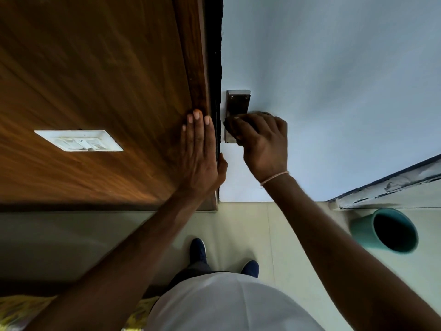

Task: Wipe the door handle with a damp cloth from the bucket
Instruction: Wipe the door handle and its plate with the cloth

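Right hand [262, 144] fingers curled around dark cloth [230, 123] on door handle [235, 103]. Left hand [200, 151] flat, fingers spread, bracing wood frame [195, 68]. Bucket [386, 230] sits below-right. Best: rub full lever, steady pressure.

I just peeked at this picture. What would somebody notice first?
First, the right hand in the middle, closed over a dark cloth on the metal door handle of the pale blue door. Next, the left hand lies flat on the brown wooden frame. Low on the right, a teal bucket stands on the floor.
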The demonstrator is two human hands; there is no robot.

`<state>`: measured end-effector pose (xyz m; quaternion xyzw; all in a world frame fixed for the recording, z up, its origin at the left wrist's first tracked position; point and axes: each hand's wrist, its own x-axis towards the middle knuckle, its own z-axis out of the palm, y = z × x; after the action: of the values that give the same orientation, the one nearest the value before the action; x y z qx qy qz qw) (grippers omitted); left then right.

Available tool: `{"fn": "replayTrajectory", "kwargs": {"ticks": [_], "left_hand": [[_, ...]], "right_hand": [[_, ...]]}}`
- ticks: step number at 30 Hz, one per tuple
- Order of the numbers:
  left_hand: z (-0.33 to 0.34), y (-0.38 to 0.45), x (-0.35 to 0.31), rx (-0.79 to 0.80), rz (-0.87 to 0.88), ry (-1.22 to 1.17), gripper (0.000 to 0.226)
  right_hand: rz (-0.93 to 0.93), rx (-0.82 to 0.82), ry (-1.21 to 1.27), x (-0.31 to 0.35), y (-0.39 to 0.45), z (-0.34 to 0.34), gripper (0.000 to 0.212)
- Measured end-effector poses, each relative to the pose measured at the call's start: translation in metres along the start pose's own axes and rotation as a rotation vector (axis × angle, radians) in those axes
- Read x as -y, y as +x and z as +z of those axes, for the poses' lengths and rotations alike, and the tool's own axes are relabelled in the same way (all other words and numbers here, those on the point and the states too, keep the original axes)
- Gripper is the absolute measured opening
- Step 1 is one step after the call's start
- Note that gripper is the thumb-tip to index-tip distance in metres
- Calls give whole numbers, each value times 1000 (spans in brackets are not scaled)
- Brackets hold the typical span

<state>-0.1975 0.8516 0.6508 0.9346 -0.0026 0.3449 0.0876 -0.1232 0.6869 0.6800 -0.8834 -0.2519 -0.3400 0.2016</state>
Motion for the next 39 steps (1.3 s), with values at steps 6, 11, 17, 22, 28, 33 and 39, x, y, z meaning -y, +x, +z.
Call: {"fn": "replayTrajectory", "kwargs": {"ticks": [6,11,17,22,28,33,39], "left_hand": [[3,1,-3,13,-12,-6,105],[3,1,-4,9,-10,-13,104],[5,3,-6,-7,-30,-43,107],[-1,2,-9,13,-44,-47,100],[-26,18,-1,-101,-83,-79,97],[-41,47,18,-160,-76,11,99],[-33,44,25,-181,-34,92,97]], "right_hand": [[20,22,-42,-44,-11,-19,33],[94,-25,-25,-46,-15,-21,33],[22,0,48,1,-1,0,24],[54,-40,-19,-47,-14,-21,29],[75,-52,-2,-37,-14,-14,33],[3,-24,84,-1,-1,-3,24],[44,1,12,-47,-14,-20,31]]}}
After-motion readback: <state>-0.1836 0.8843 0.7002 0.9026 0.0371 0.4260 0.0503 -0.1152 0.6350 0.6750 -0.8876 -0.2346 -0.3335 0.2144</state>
